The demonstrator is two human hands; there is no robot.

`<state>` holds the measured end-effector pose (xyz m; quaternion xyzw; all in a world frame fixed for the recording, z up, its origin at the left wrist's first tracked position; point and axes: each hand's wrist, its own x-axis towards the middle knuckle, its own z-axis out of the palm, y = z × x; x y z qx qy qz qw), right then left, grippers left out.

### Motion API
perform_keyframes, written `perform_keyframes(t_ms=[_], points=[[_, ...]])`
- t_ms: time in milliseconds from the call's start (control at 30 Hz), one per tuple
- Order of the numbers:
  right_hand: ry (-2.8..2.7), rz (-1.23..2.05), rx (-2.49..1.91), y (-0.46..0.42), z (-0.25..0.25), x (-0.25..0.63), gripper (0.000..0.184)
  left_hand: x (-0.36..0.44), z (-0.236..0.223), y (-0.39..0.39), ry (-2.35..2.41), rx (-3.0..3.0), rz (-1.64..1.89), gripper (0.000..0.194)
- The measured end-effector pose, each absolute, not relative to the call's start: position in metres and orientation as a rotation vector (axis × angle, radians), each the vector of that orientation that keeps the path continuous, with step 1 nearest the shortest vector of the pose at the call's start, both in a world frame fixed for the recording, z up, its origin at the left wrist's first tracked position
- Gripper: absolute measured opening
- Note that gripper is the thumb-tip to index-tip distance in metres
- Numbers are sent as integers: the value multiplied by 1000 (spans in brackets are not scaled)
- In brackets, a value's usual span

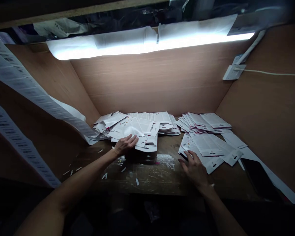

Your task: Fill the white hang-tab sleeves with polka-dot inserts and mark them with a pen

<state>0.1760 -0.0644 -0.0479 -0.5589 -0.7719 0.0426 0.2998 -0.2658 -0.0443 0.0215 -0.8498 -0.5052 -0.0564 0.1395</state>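
The left heap of white hang-hole packets (pixel 147 124) is being touched at its front by the left hand (pixel 125 144), fingers loosely extended; any grip cannot be told. The right heap (pixel 208 144) is being met at its near-left edge by the right hand (pixel 194 167), half open, thumb apart; grip likewise unclear. Both heaps are being supported by the brown tabletop (pixel 152 180), being lit by a tube lamp (pixel 127 49).
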Motion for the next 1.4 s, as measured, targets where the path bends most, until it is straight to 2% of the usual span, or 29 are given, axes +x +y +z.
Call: perform_keyframes(t_ms=[133,300,367,467,533,633,767,933,1067,1200,1267,1400], points=[[-2079,237,-1197,-74,-26,119,50,-265,-11,-129,-1375,-2485,-331,44],[-2139,431,-1463,-52,-20,57,81,-255,-39,-205,-1399,-2510,-410,43],[-2230,596,-1537,-44,-25,43,72,-255,-43,-223,-1420,-2491,-416,44],[-2274,780,-1465,-39,-33,37,38,-263,-45,-240,-1454,-2480,-411,45],[-2260,826,-1405,-39,-36,45,27,-271,-45,-245,-1499,-2481,-390,49],[-2125,901,-1396,-41,-39,73,26,-288,-45,-244,-1633,-2433,-355,57],[-1782,1165,-1515,-55,-46,131,28,-320,-45,-225,-1874,-2287,-324,65],[-1489,1357,-1633,-94,-56,191,32,-349,-21,-208,-2125,-2192,-386,81],[-1296,1388,-1631,-118,-68,212,39,-303,-1,-238,-2029,-2040,-615,72],[-1220,1417,-1641,-127,-79,213,46,-229,-17,-268,-1648,-2451,-397,95],[-1232,1452,-1619,-126,-81,208,51,-210,-33,-262,-1669,-2506,-277,87],[-1289,1456,-1598,-118,-73,194,55,-203,-47,-216,-2044,-2252,-242,65]])
